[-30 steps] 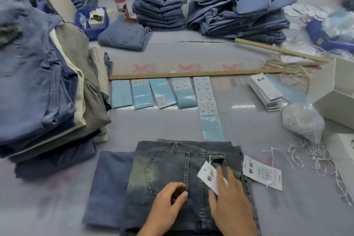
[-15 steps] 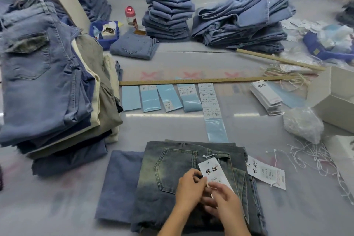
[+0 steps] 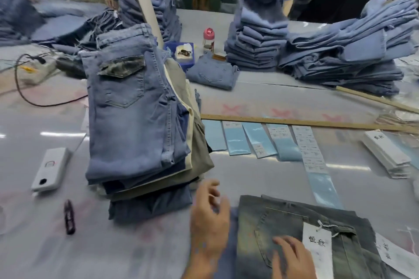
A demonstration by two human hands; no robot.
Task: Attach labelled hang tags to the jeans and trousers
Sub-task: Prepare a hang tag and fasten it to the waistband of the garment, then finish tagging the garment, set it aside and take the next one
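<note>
The dark washed jeans lie folded flat at the near edge of the table, back pocket up. A white hang tag is tied by string at the waistband and lies on the denim. The right hand rests on the pocket with fingers straight, fingertips just beside the tag's left edge, gripping nothing. The left hand hovers left of the jeans, blurred, fingers loosely curled and empty, near the stack of folded trousers.
</note>
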